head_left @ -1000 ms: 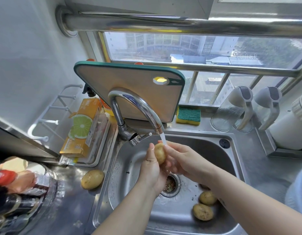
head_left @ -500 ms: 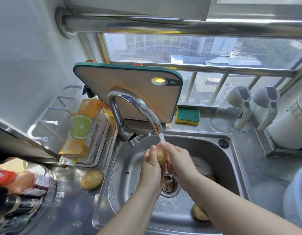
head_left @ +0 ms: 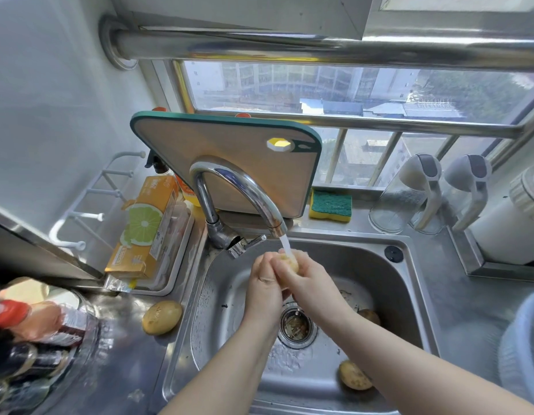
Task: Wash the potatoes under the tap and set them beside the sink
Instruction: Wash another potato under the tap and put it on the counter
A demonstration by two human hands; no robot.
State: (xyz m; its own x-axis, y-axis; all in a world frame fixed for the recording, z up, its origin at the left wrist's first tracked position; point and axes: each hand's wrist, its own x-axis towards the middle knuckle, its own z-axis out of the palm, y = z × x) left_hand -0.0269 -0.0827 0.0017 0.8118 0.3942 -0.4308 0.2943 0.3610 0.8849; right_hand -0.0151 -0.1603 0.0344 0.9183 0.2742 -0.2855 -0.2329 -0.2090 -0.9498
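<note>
one potato done, one under the water, two left
your left hand point(head_left: 264, 284) and right hand point(head_left: 309, 281) both clasp the held potato point(head_left: 290, 260) under the running tap point(head_left: 244, 183); the counter potato point(head_left: 162, 317) lies left of the sink point(head_left: 209, 319), seemingly washed; two sink potatoes point(head_left: 354, 375) wait near right.

Head-worn camera looks forward and down, close over the sink point(head_left: 358, 265)

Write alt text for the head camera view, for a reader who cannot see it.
The left hand and right hand hold a potato under the running tap over a steel sink. Two more potatoes lie in the basin, and another potato lies on the counter to its left.
</note>
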